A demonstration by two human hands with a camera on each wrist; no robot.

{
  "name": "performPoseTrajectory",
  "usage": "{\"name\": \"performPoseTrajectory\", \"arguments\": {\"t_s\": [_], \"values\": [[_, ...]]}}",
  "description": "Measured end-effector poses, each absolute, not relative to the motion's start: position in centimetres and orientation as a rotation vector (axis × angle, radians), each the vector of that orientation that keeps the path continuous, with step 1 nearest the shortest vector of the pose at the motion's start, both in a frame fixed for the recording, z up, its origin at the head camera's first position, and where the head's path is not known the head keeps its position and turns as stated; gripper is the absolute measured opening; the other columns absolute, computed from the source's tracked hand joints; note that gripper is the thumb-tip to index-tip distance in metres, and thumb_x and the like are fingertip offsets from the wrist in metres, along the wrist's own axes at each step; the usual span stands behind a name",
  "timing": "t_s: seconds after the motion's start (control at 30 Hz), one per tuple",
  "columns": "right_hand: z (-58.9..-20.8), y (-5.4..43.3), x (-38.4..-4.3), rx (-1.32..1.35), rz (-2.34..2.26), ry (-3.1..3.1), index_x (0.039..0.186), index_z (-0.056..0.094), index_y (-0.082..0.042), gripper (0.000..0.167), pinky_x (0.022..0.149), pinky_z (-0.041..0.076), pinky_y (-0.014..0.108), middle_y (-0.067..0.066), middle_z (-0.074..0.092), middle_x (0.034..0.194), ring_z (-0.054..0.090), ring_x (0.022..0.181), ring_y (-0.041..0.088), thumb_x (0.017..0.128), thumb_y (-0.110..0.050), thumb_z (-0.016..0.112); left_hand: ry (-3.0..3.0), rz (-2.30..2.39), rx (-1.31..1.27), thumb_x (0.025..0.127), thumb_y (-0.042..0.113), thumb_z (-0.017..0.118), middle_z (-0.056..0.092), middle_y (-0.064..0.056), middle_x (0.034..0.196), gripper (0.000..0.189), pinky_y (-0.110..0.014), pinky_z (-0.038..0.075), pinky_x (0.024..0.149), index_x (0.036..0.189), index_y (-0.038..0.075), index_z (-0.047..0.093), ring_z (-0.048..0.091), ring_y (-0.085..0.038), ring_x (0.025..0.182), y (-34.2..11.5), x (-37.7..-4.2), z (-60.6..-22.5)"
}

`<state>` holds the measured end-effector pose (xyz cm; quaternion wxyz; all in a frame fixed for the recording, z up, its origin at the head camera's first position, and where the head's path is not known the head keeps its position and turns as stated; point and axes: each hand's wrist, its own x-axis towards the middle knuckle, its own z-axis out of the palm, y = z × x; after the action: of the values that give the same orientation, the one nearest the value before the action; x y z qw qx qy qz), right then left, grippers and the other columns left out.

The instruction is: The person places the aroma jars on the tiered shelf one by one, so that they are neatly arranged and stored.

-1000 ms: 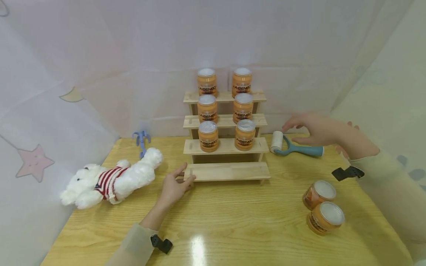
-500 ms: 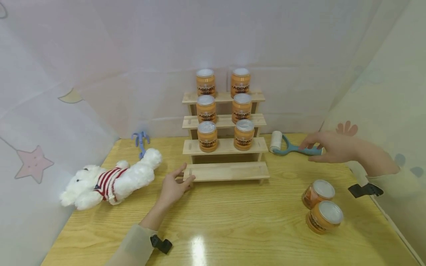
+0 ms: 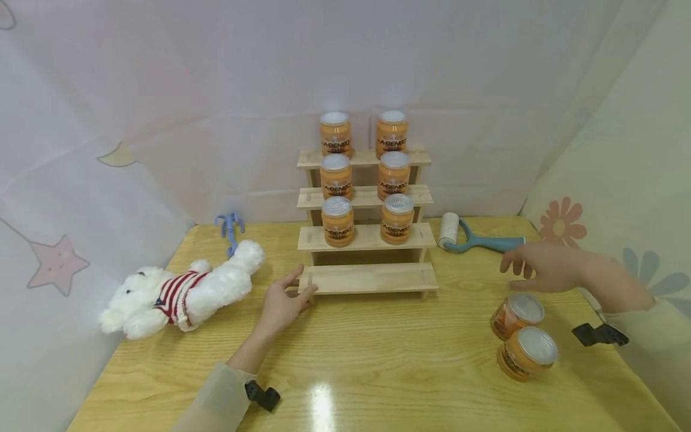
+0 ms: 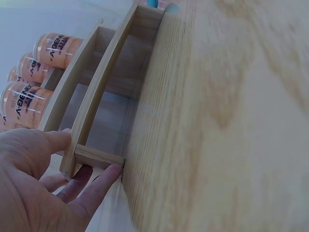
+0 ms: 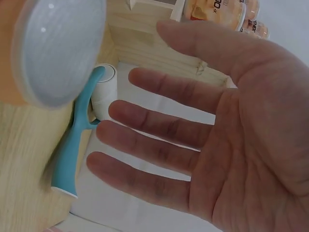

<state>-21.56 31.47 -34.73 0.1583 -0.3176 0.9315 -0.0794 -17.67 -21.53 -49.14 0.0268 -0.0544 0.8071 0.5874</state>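
Note:
A stepped wooden display rack stands at the back middle, with orange jars in pairs on its upper three steps. My left hand grips the left end of the lowest step; in the left wrist view the thumb lies over the board and the fingers reach under it by the leg. My right hand hovers just behind two more jars at the right, a farther jar and a nearer jar. Its fingers are spread and hold nothing; a jar lid shows large beside them.
A teal-handled lint roller lies right of the rack. At the left, a white plush bear in a striped top lies on the wooden table, near a small blue claw-shaped object. Fabric walls enclose the back and sides.
My right hand has moved from above the lint roller, rightward and toward me, to the two jars. The left hand keeps its grip on the rack.

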Motion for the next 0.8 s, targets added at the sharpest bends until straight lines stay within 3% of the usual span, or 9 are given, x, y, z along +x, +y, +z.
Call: {"name": "performPoseTrajectory", "arguments": {"t_s": [0.3,0.5,0.67,0.8], "values": [[-36.2,31.1,-20.6,-0.711,-0.345,2.486,0.103,0.057,-0.017,0.030,0.057,0.043,0.024,-0.004,0.059,0.084,0.049,0.063,0.005,0.102,-0.044,0.071,2.496,1.819,-0.156,0.100,0.025,0.078,0.052,-0.022,0.141,0.075,-0.029,0.069,0.081,0.164,0.013,0.041,0.077,-0.029,0.103,-21.5,-17.7,-49.2],[-36.7,31.1,-20.3,-0.457,-0.402,2.323,0.105,0.049,-0.010,0.035,0.052,0.055,0.029,0.003,0.055,0.080,0.056,0.061,0.015,0.104,-0.038,0.069,2.471,1.832,-0.160,0.101,0.022,0.076,0.050,-0.026,0.142,0.074,-0.037,0.070,0.085,0.165,0.010,0.039,0.074,-0.039,0.108,-21.4,-17.6,-48.5],[-36.9,31.0,-20.4,-0.500,-0.403,2.342,0.100,0.050,-0.009,0.035,0.052,0.056,0.029,0.003,0.057,0.082,0.059,0.061,0.015,0.100,-0.034,0.074,2.490,1.829,-0.158,0.101,0.023,0.077,0.050,-0.024,0.141,0.074,-0.031,0.070,0.083,0.165,0.012,0.040,0.074,-0.035,0.106,-21.5,-17.8,-49.1],[-37.2,30.9,-20.7,-0.651,-0.360,2.386,0.096,0.052,-0.012,0.025,0.052,0.042,0.023,-0.001,0.053,0.079,0.049,0.059,0.006,0.095,-0.021,0.075,2.489,1.827,-0.161,0.100,0.024,0.078,0.051,-0.022,0.139,0.075,-0.029,0.069,0.082,0.164,0.013,0.041,0.075,-0.030,0.102,-21.6,-17.8,-49.3]]}}
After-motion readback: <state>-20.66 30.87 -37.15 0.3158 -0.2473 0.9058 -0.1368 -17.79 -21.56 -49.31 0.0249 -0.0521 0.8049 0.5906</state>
